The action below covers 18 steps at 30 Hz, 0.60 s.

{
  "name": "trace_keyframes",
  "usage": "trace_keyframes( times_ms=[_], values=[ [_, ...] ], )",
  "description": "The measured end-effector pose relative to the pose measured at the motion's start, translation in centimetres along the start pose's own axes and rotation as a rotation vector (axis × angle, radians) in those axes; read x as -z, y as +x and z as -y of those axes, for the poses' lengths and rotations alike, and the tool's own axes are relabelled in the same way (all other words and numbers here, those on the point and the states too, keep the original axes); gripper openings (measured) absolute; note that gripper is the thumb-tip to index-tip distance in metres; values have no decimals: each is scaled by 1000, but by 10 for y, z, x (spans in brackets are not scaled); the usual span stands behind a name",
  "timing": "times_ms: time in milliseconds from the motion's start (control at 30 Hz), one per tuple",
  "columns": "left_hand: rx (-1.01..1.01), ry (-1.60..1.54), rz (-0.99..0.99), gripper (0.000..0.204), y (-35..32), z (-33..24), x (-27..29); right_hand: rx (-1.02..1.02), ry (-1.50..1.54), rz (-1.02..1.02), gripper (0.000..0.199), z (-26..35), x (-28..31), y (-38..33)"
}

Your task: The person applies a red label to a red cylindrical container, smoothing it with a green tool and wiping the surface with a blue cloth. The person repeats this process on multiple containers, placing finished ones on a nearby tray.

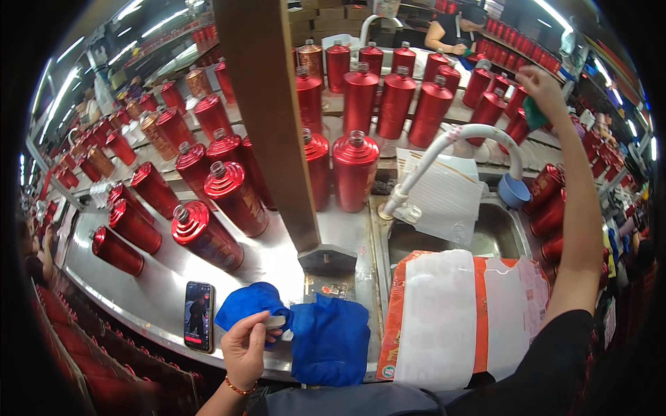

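Note:
Low in the head view, my left hand [247, 350] pinches a small, flat, pale piece [275, 322] whose exact kind I cannot make out. It is over the edge of a crumpled blue cloth [251, 304]; a second blue cloth [329, 341] lies flat to its right. My right arm stretches far forward over the sink. At its end my right hand [544, 91] is closed, with a green cloth [533, 114] hanging under the palm. Just beneath and left of that hand stand red bottles [515, 126]; whether it touches one I cannot tell.
A phone [199, 315] lies on the metal counter [156, 305] near several red bottles [208, 236]. A brown post [267, 118] rises mid-counter. The sink [496, 232] has a curved faucet [444, 149] and a red-and-white sheet [451, 315] at its front. Another person [458, 35] works beyond.

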State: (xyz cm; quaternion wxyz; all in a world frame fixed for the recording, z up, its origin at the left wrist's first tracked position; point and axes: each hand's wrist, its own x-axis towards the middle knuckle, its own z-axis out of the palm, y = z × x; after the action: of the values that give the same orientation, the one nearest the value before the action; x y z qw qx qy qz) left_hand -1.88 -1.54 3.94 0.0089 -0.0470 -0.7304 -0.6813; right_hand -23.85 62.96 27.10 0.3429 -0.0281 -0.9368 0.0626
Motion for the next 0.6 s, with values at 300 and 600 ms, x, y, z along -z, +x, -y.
trace_keyframes(
  times_ms=[300,600],
  values=[
    [-287,304,60,28,-2,-6,-17,481,68,348,36,233,-93,47],
    [-461,642,23,38,-30,13,-16,825,203,337,52,330,-224,114]
  ],
)
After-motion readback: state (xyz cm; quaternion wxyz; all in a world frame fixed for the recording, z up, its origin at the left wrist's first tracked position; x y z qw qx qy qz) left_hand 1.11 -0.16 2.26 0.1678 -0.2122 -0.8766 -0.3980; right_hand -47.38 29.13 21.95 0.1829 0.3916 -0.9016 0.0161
